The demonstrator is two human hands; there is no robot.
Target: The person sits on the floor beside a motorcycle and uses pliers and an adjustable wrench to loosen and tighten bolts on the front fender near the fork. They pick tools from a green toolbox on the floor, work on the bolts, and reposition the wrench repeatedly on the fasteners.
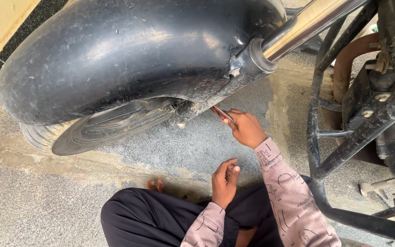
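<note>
While the black front mudguard (129, 55) fills the upper part of the view, the right hand (248, 129) is raised just below its rear lower edge, fingers curled shut around a slim tool with a red handle (220, 113). The tool sticks out of the fist up and to the left, its far end reaching under the mudguard to the dirty lower end of the fork leg (193, 107), where the wheel's hub sits; whether the tip actually touches metal there cannot be told. Only a short length of the tool shows beyond the fingers, the rest being covered by the hand.

The left hand (225, 180) hangs lower, well below the mudguard and nearer the person's lap, its fingers bent loosely inward with the thumb against them; whether anything small lies inside cannot be told. Both wrists wear pale pink patterned sleeves (289, 192), and dark trousers (156, 215) cover the folded legs beneath.

Under the mudguard the tyre (42, 135) rests on the grey concrete floor (37, 201). To the right of the mudguard the chrome fork tube (307, 23) slants upward, and further right stands a black tubular frame guard (321, 151) with the engine (389, 119) behind it.
</note>
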